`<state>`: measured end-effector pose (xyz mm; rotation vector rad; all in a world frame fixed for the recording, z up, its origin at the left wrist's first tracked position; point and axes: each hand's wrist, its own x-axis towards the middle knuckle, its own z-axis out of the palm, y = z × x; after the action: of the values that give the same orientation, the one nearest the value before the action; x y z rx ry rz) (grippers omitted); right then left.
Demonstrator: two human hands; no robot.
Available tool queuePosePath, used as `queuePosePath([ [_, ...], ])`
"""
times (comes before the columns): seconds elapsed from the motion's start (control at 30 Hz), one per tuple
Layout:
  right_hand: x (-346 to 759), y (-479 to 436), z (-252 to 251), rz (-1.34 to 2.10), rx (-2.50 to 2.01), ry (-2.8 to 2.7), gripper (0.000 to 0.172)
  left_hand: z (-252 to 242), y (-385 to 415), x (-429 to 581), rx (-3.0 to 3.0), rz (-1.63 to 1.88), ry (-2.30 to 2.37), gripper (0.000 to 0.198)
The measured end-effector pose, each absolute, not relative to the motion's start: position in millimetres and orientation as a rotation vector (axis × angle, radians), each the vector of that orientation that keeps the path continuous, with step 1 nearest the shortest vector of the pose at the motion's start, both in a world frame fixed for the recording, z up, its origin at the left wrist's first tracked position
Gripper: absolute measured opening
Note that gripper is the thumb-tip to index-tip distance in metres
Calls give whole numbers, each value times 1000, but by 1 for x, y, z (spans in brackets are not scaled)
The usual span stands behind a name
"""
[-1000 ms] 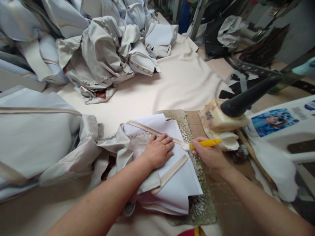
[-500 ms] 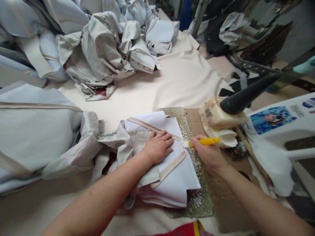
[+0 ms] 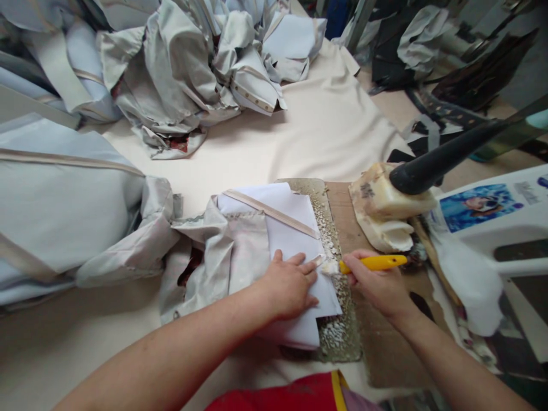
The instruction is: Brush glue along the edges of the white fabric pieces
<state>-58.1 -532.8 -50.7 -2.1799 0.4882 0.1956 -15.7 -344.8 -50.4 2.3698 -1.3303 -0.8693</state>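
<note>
My left hand point(image 3: 291, 285) lies flat, fingers spread, on a white fabric piece point(image 3: 291, 200) with beige tape strips point(image 3: 274, 212). The lower strip is now mostly under that hand. Grey lining cloth point(image 3: 246, 245) is gathered at the piece's left side. In my right hand point(image 3: 377, 282) is a paintbrush point(image 3: 377, 263) with a yellow handle. Its white bristles touch or hover just over the right edge of the fabric; I cannot tell which. Under that edge lies a board point(image 3: 342, 342) crusted with dried whitish lumps.
A cut-open plastic container point(image 3: 379, 197) with a black cone-shaped piece point(image 3: 440, 162) stands right of the board on brown cardboard point(image 3: 342, 211). A white jug point(image 3: 483, 211) lies farther right. Crumpled grey-white bags point(image 3: 180, 68) are heaped at the back left; another point(image 3: 72, 211) lies at left.
My left hand has slid down and right across the fabric, covering the lower strip and uncovering the upper one. The brush has moved slightly right and down along the edge. The view has shifted.
</note>
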Motion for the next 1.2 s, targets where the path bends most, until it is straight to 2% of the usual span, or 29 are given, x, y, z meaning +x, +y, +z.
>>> queuePosePath([
  [0.2, -44, -532, -68, -14, -2180, 456, 32, -54, -346, -19, 2403, -825, -1330, 44],
  [0.57, -134, -528, -46, 326, -2253, 367, 37, -66, -345, -24, 2380, -775, -1327, 42],
  [0.77, -118, -528, -46, 144, -2205, 508, 35, -63, -348, -25, 2405, -836, -1329, 41],
  [1.0, -163, -531, -58, 312, -2227, 439, 36, -65, -346, -27, 2398, -789, -1336, 40],
  [1.2, -171, -529, -50, 186, -2228, 461, 37, -69, -345, -30, 2427, -706, -1359, 42],
])
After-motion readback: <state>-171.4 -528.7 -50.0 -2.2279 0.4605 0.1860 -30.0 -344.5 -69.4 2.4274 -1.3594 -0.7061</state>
